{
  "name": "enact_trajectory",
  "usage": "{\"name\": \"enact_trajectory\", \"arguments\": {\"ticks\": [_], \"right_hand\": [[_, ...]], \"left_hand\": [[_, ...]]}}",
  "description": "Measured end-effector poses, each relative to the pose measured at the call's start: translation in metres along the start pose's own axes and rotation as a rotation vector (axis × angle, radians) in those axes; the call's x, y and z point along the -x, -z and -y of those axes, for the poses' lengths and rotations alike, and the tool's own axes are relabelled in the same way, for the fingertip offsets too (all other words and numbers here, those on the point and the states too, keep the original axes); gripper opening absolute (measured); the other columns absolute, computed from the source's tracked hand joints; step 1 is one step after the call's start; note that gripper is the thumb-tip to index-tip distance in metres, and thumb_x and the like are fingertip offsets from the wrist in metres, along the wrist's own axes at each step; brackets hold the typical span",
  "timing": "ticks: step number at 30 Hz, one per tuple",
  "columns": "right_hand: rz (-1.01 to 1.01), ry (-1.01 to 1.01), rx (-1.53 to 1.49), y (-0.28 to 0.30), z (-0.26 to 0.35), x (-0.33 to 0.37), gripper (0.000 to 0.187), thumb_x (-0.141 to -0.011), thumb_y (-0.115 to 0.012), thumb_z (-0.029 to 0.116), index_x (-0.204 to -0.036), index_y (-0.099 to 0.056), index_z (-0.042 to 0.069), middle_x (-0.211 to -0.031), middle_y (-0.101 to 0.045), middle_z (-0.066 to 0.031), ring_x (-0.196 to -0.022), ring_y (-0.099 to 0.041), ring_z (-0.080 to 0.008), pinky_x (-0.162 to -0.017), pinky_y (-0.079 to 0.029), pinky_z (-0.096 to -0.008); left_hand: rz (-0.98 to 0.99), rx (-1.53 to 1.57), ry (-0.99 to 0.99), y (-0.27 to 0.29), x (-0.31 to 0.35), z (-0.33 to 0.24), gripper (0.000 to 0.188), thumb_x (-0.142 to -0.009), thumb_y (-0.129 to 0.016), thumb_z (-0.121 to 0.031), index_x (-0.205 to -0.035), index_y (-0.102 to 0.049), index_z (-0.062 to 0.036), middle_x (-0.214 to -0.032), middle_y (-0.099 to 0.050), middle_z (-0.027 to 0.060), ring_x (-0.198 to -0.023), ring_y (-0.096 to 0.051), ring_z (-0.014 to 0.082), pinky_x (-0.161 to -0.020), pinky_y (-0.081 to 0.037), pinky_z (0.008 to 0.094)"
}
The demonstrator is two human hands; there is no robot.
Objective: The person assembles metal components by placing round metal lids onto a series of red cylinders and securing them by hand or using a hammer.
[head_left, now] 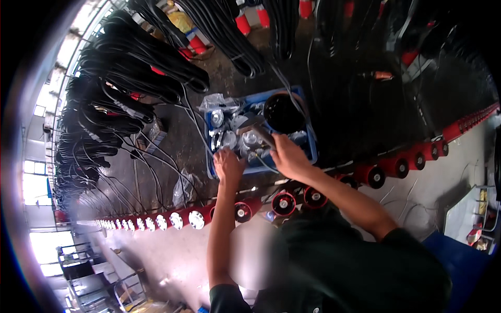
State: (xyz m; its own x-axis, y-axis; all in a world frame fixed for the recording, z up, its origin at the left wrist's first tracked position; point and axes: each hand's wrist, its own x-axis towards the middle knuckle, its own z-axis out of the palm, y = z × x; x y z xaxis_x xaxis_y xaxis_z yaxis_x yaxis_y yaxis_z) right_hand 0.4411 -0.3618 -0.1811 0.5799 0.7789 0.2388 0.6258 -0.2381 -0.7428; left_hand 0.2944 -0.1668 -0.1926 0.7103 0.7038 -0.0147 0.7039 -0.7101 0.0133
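Tool [265, 136] fills right hand's grip [290, 156] over blue crate [312, 143]; left hand's grip [228, 165] I cannot tell.

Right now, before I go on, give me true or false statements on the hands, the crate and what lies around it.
1. The right hand holds a hammer over the blue crate. True.
2. The left hand is at the crate's far edge. False: the left hand is at the near edge, toward the left.
3. A dark round tub is at the crate's far right corner. True.
4. The cable bundles are white. False: the cable bundles are black.
5. Red cylinders stand in a line along the table's near edge. True.
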Motion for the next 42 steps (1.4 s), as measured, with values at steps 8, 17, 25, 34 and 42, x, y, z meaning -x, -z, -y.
{"name": "enact_trajectory", "arguments": {"ticks": [8, 17, 25, 34, 42], "right_hand": [[-0.233, 0.043, 0.159, 0.039, -0.028, -0.007, 0.015, -0.095, -0.067, 0.009, -0.107, -0.061, 0.003, -0.101, -0.065, -0.0178, -0.092, -0.068, -0.0412, -0.078, -0.06, -0.0494], [0.001, -0.184, 0.538, 0.031, -0.084, -0.087, 0.007, -0.091, -0.068, 0.009, -0.097, -0.071, 0.005, -0.095, -0.076, -0.019, -0.09, -0.074, -0.0435, -0.078, -0.062, -0.0526], [-0.433, 0.15, 0.26, 0.047, -0.043, -0.07, 0.008, -0.093, -0.073, 0.011, -0.1, -0.073, 0.007, -0.097, -0.077, -0.012, -0.08, -0.075, -0.0369, -0.07, -0.061, -0.0449], [-0.419, 0.034, -0.159, 0.085, 0.014, -0.063, 0.011, -0.095, -0.078, 0.006, -0.105, -0.077, 0.002, -0.089, -0.077, -0.0075, -0.068, -0.071, -0.0131, -0.06, -0.055, -0.0261], [0.189, 0.191, -0.471, 0.062, 0.105, -0.042, 0.014, -0.094, -0.08, 0.009, -0.105, -0.079, 0.001, -0.09, -0.079, -0.0076, -0.072, -0.071, -0.0149, -0.058, -0.054, -0.0279]], "left_hand": [[0.083, 0.236, 0.164, -0.045, -0.015, 0.032, 0.074, -0.065, -0.089, -0.041, -0.118, -0.066, 0.0044, -0.115, -0.074, 0.0249, -0.113, -0.069, 0.0422, -0.107, -0.05, 0.0464], [-0.332, 0.595, -0.261, 0.035, 0.025, 0.025, 0.066, -0.066, -0.087, -0.016, -0.123, -0.057, 0.0004, -0.114, -0.062, 0.0199, -0.109, -0.059, 0.0411, -0.094, -0.052, 0.0495], [-0.284, 0.469, -0.375, 0.034, 0.053, 0.025, 0.065, -0.068, -0.082, -0.012, -0.129, -0.062, -0.001, -0.117, -0.062, 0.0175, -0.116, -0.058, 0.0395, -0.102, -0.05, 0.0484], [-0.05, 1.724, -0.005, 0.076, 0.082, 0.021, 0.093, -0.08, -0.079, 0.002, -0.162, -0.037, -0.009, -0.15, -0.057, 0.0195, -0.131, -0.061, 0.0378, -0.109, -0.053, 0.0494], [0.415, 2.648, 0.002, 0.114, 0.1, -0.031, 0.084, -0.088, -0.076, -0.037, -0.159, -0.038, -0.0123, -0.154, -0.05, 0.0185, -0.143, -0.052, 0.0403, -0.113, -0.048, 0.0637]]}}
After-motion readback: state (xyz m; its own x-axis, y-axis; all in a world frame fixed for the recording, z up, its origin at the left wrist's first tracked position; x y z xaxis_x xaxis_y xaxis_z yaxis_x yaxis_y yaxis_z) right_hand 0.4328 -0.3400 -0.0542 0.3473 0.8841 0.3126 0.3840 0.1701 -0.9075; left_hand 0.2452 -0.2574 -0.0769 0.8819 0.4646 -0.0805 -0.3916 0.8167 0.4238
